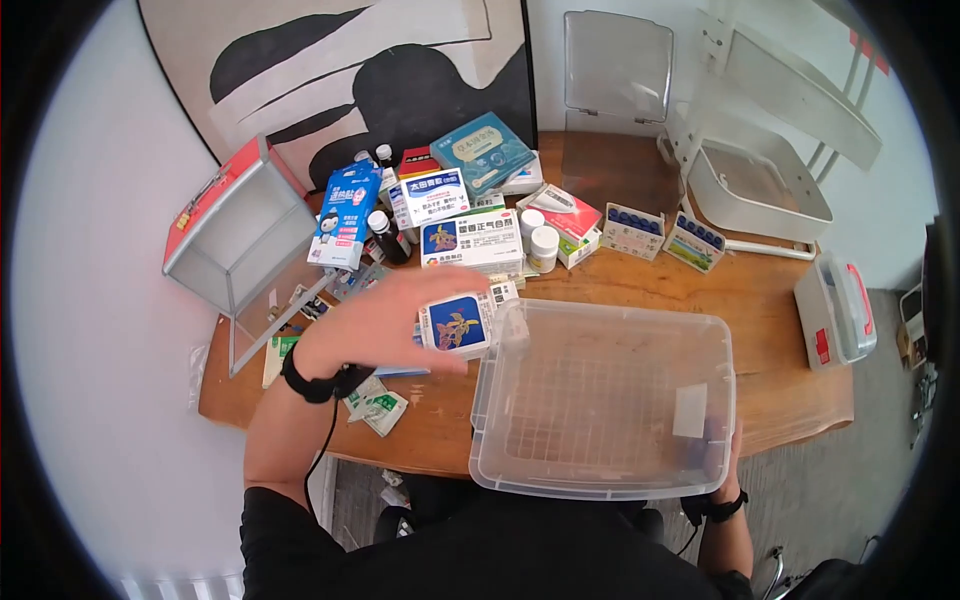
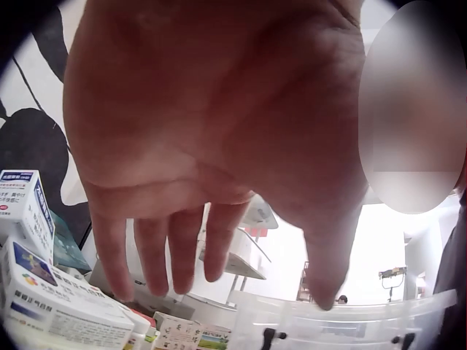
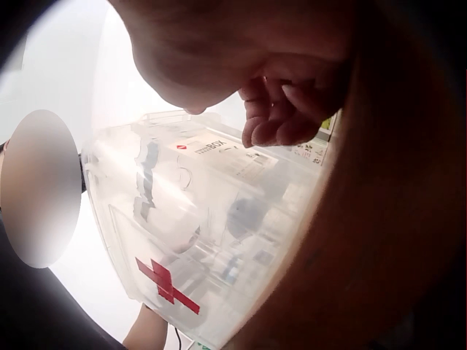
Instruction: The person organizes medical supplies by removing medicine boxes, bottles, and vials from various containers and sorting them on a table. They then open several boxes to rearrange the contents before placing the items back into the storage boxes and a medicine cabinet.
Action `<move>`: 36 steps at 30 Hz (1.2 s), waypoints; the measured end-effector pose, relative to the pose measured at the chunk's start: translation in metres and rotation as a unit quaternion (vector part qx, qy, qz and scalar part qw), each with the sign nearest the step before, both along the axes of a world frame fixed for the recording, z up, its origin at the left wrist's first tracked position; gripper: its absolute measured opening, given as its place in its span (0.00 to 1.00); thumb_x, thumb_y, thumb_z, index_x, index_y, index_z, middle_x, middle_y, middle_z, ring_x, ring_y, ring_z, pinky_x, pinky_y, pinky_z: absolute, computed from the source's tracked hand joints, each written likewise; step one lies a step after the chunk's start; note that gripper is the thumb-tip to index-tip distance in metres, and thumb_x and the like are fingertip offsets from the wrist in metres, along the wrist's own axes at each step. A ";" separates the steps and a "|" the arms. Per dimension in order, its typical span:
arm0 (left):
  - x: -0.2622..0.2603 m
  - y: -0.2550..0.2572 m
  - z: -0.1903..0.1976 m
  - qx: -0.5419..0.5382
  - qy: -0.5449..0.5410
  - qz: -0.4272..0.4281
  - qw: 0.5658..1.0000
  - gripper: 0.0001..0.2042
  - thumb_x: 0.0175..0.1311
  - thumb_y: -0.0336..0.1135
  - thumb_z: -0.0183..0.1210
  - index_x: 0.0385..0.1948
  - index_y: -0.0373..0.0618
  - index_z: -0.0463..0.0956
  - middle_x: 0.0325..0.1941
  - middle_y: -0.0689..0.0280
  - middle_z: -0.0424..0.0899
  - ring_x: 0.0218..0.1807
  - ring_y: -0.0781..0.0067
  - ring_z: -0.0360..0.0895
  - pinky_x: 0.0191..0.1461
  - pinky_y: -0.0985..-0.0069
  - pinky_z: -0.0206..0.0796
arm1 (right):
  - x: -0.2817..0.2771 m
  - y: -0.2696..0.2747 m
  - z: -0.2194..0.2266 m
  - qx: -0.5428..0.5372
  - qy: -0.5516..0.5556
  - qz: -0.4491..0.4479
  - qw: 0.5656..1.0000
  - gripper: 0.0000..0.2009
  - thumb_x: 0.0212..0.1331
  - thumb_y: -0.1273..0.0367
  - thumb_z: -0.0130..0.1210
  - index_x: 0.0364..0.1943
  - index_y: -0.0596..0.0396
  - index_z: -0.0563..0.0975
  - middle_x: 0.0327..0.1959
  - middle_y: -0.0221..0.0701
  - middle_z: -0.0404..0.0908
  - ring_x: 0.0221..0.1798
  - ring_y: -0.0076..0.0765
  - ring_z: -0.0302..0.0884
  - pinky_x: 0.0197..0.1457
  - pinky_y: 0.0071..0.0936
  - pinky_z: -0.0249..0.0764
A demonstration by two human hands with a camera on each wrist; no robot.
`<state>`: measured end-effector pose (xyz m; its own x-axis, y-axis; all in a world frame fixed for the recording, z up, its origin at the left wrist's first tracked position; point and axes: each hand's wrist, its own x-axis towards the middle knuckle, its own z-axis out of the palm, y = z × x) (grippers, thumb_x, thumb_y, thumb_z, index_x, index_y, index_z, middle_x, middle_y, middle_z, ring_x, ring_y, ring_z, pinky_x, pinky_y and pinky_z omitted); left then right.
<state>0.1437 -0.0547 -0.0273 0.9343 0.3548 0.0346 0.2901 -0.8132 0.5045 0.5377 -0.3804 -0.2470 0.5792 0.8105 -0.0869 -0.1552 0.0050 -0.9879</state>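
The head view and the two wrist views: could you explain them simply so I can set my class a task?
No machine here: these are a person's two bare hands. The head view comes from a head-worn camera looking forward and down; each wrist view, from a camera on that wrist. On the brown wooden table are a flat teal cardboard box, a dark bottle with a white cap and two white plastic bottles. The left hand is open near a small white cardboard box with a blue picture panel; its wrist view shows it holding nothing. The right hand is at the right end of a clear rectangular plastic container; whether it holds on is unclear.
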 end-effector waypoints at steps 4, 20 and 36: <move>0.024 0.036 -0.023 0.120 0.080 0.163 0.976 0.42 0.55 0.42 0.81 0.72 0.38 0.71 0.77 0.49 0.75 0.75 0.46 0.75 0.78 0.58 0.69 | 0.011 0.002 -0.004 0.009 -0.134 0.067 0.989 0.10 0.75 0.68 0.58 0.36 0.60 0.84 0.31 0.20 0.84 0.33 0.15 0.77 0.34 0.20 0.73; 0.059 0.111 -0.057 0.112 0.218 0.200 0.949 0.51 0.44 0.43 0.80 0.73 0.27 0.68 0.73 0.40 0.75 0.75 0.40 0.74 0.80 0.58 0.66 | -0.002 0.007 0.012 0.009 -0.109 0.040 0.993 0.11 0.74 0.67 0.60 0.33 0.57 0.82 0.30 0.17 0.81 0.32 0.15 0.75 0.33 0.21 0.71; 0.070 0.004 0.090 0.122 0.010 0.050 0.991 0.42 0.44 0.41 0.79 0.67 0.36 0.75 0.62 0.48 0.84 0.64 0.51 0.82 0.68 0.64 0.74 | -0.012 0.007 0.007 -0.036 -0.120 -0.015 0.992 0.12 0.77 0.64 0.58 0.35 0.56 0.82 0.31 0.17 0.80 0.31 0.15 0.75 0.31 0.20 0.70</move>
<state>0.2141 -0.0505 0.0624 0.8959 0.4300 0.1117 0.3845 -0.8764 0.2899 0.5255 -0.3739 -0.2399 0.6142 0.7891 -0.0008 0.0829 -0.0656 -0.9944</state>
